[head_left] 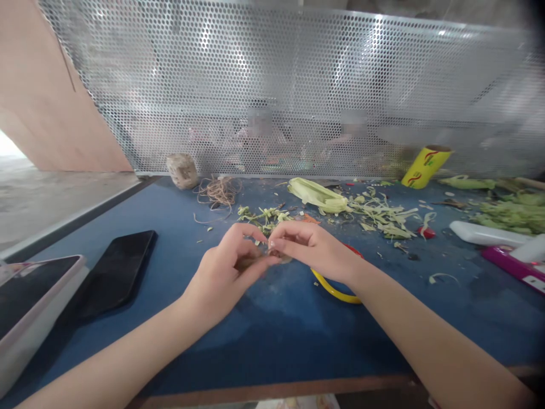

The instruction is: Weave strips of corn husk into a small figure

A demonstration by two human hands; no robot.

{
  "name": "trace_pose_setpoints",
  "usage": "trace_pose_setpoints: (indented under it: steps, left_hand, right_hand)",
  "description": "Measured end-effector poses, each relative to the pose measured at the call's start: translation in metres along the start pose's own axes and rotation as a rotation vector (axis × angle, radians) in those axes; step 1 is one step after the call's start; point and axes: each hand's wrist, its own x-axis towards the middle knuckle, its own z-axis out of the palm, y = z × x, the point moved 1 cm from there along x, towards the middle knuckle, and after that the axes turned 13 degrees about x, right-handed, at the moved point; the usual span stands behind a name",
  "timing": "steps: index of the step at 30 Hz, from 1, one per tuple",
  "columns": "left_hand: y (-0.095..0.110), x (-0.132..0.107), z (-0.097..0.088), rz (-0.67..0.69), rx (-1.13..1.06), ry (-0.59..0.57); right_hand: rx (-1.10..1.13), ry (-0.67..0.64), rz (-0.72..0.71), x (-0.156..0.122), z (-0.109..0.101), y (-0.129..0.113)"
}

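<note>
My left hand (227, 267) and my right hand (313, 250) meet over the middle of the blue table (272, 335). Both have their fingers pinched together on a small brownish thing (272, 257) between them; I cannot make out what it is. Under my right wrist lies a yellow and red handled tool (336, 291), partly hidden. Just beyond my fingers lies a pile of green leaf strips (266, 216).
A black phone (117, 270) and a tablet (29, 295) lie at the left. A twine ball (182, 170) and loose twine (219, 191) sit at the back. Green husk (317, 196), shreds (385, 218), a yellow roll (426, 166) and a white tool (485, 234) lie to the right. A perforated metal screen (298, 85) stands behind.
</note>
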Motion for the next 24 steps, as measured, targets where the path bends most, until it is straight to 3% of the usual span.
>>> trace_pose_setpoints:
  steps: [4, 12, 18, 24]
  left_hand:
    - [0.0069, 0.0049, -0.0023, -0.172, -0.167, -0.128]
    - [0.0055, 0.0059, -0.0035, -0.229, -0.292, -0.203]
    - [0.0045, 0.0069, -0.0019, -0.180, -0.244, -0.226]
    - [0.0025, 0.0065, -0.0016, -0.082, -0.132, -0.181]
  right_hand:
    - [-0.046, 0.030, -0.033, 0.0010, -0.0004, 0.0017]
    - [-0.183, 0.063, -0.052, 0.0020, 0.0004, 0.0012]
    - [-0.358, 0.066, -0.179, 0.0001, 0.0048, -0.0040]
    - [-0.497, 0.048, -0.189, -0.0015, 0.0053, -0.0042]
